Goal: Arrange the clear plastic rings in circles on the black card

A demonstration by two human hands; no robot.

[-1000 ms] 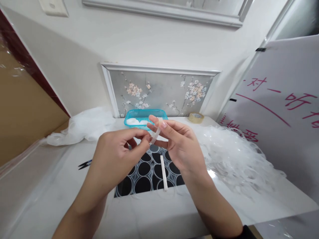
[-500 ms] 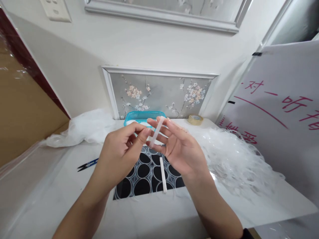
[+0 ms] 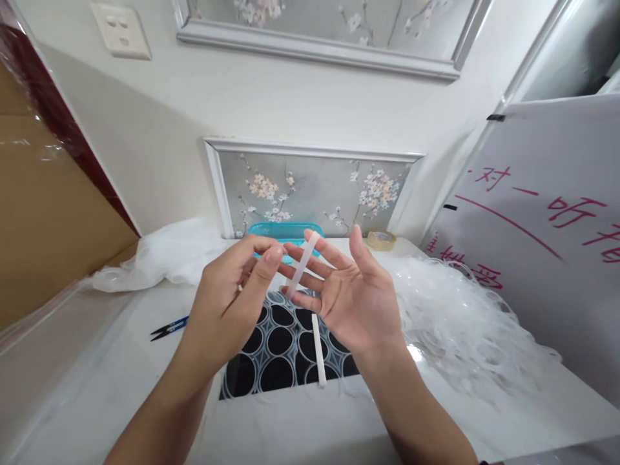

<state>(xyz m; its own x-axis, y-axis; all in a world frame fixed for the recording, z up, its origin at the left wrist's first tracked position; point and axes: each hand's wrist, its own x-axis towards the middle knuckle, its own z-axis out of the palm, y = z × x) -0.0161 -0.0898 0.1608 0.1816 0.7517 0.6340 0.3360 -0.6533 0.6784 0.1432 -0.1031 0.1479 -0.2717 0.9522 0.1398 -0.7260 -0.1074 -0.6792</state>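
Note:
My left hand (image 3: 232, 298) pinches the lower end of a thin translucent white strip (image 3: 301, 261) between thumb and forefinger. The strip slants up and to the right across the spread fingers of my right hand (image 3: 349, 292), whose palm is turned up and open behind it. Both hands hover above a black mat with a circle pattern (image 3: 285, 345). A second white strip (image 3: 318, 349) lies flat on that mat, just below my right hand.
A teal plastic tray (image 3: 271, 230) stands at the back by a flowered panel. A heap of clear plastic loops (image 3: 460, 316) covers the right side. Small blue snips (image 3: 167, 328) lie at the left, a tape roll (image 3: 381, 239) at the back, white fabric (image 3: 165, 252) behind.
My right hand has let go of the strip and opened its fingers flat, palm up. My left hand keeps its pinch on the strip. The view has tilted up slightly.

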